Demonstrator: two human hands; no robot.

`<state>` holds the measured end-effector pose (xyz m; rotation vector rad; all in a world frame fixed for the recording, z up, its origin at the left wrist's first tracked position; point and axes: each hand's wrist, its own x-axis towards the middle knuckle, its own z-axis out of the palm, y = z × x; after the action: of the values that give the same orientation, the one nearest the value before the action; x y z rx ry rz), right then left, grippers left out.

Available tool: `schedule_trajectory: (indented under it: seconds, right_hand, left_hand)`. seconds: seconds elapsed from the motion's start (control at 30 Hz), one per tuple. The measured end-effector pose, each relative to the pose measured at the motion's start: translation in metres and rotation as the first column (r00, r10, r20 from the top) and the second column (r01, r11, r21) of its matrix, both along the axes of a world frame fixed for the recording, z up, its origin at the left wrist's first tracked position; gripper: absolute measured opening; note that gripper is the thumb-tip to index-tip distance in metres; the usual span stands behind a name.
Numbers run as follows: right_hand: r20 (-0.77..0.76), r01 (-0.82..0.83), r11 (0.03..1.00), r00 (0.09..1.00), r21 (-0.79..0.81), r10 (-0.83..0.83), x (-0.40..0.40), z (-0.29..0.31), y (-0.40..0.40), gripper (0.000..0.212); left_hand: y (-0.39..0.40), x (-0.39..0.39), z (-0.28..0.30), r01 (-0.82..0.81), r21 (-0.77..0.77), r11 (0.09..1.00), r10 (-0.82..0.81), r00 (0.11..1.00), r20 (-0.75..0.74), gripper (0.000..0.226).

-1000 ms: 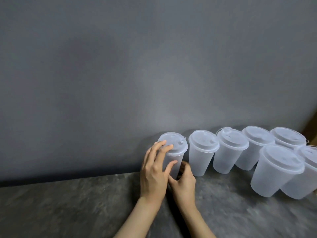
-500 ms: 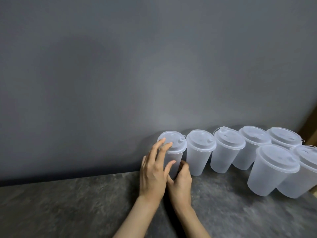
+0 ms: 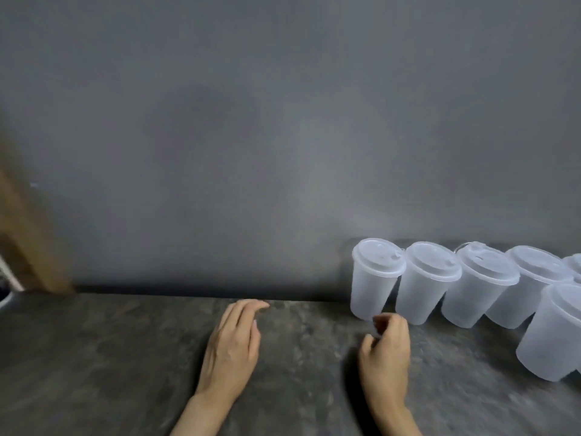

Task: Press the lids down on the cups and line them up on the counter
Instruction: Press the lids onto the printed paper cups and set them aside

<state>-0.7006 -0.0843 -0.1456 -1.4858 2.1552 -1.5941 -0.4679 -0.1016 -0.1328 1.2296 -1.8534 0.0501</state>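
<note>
Plain grey wall (image 3: 251,121) behind a dark mottled stone counter (image 3: 110,357); brown wooden post (image 3: 28,240) at left.

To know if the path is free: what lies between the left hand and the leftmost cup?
Only bare counter lies between the left hand and the leftmost cup in the head view.

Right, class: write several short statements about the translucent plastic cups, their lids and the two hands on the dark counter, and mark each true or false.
1. Every translucent plastic cup in view has a lid on. True.
2. The left hand grips a cup. False: its fingers lie relaxed over the dark stone-look counter, holding nothing.
3. The right hand is nearest the row's leftmost cup. True.
4. The cups lie on their sides. False: they stand upright.
</note>
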Motion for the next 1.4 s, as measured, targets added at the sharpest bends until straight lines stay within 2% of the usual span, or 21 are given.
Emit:
schedule_trajectory:
  seconds: [0.07, 0.13, 0.2, 0.27, 0.43, 0.5, 0.67, 0.73, 0.87, 1.0, 1.07, 1.13, 1.27, 1.33, 1.4]
  right_hand:
    - [-0.124, -0.089, 0.996, 0.988, -0.015, 0.086, 0.013, 0.003, 0.009, 0.032]
    - [-0.209, -0.252, 0.967, 0.945, 0.025, 0.252, 0.055, 0.0, 0.009, 0.03]
    - [-0.219, -0.306, 0.946, 0.921, 0.104, 0.321, 0.074, -0.001, 0.008, 0.022]
    - [-0.218, -0.43, 0.889, 0.863, 0.158, 0.456, 0.123, -0.002, 0.002, 0.016]
    - [-0.213, -0.618, 0.77, 0.74, 0.16, 0.638, 0.235, 0.003, -0.016, 0.021]
    - [-0.225, -0.638, 0.749, 0.714, 0.178, 0.663, 0.271, 0.004, -0.025, 0.017]
    - [-0.292, -0.646, 0.73, 0.67, 0.222, 0.682, 0.338, 0.011, -0.044, 0.014]
    - [-0.331, -0.64, 0.732, 0.656, 0.233, 0.679, 0.347, 0.01, -0.05, 0.014]
    - [-0.3, -0.61, 0.766, 0.706, 0.203, 0.642, 0.342, 0.008, -0.057, 0.019]
    - [-0.248, -0.582, 0.793, 0.753, 0.181, 0.61, 0.34, 0.009, -0.058, 0.018]
    - [-0.25, -0.588, 0.791, 0.75, 0.169, 0.612, 0.34, 0.008, -0.057, 0.017]
    - [-0.253, -0.593, 0.79, 0.749, 0.156, 0.613, 0.338, 0.007, -0.057, 0.017]
    - [-0.234, -0.619, 0.777, 0.743, 0.114, 0.627, 0.339, 0.006, -0.059, 0.016]
    - [-0.18, -0.652, 0.756, 0.738, 0.055, 0.65, 0.338, 0.005, -0.06, 0.017]
    - [-0.02, -0.68, 0.733, 0.733, -0.02, 0.68, 0.335, 0.003, -0.06, 0.018]
  left_hand:
    - [0.006, 0.033, -0.004, -0.09, -0.009, 0.996, 0.09, 0.996, -0.02, 0.03]
    - [0.02, 0.087, -0.007, -0.265, -0.019, 0.964, 0.262, 0.961, -0.087, 0.029]
    - [0.023, 0.109, -0.006, -0.35, -0.024, 0.936, 0.341, 0.923, -0.181, 0.037]
    - [0.036, 0.157, -0.004, -0.473, 0.005, 0.881, 0.464, 0.86, -0.211, 0.041]
    - [0.06, 0.27, -0.002, -0.714, -0.023, 0.699, 0.683, 0.677, -0.274, 0.044]
    - [0.065, 0.305, -0.001, -0.748, -0.021, 0.663, 0.711, 0.639, -0.295, 0.05]
    - [0.049, 0.363, -0.003, -0.706, 0.159, 0.69, 0.697, 0.589, -0.41, 0.095]
    - [0.037, 0.374, -0.006, -0.695, 0.19, 0.693, 0.694, 0.573, -0.436, 0.104]
    - [0.015, 0.39, -0.011, -0.699, 0.22, 0.68, 0.693, 0.515, -0.505, 0.106]
    - [0.002, 0.399, -0.009, -0.683, 0.389, 0.619, 0.759, 0.391, -0.52, 0.095]
    - [0.001, 0.398, -0.01, -0.688, 0.407, 0.6, 0.783, 0.401, -0.477, 0.089]
    - [0.004, 0.392, -0.011, -0.683, 0.366, 0.632, 0.758, 0.445, -0.477, 0.086]
    - [0.009, 0.371, -0.01, -0.567, 0.294, 0.769, 0.636, 0.639, -0.433, 0.079]
    - [0.005, 0.352, -0.011, -0.483, 0.266, 0.834, 0.551, 0.717, -0.427, 0.077]
    - [-0.001, 0.326, -0.01, -0.407, 0.237, 0.882, 0.471, 0.767, -0.436, 0.077]
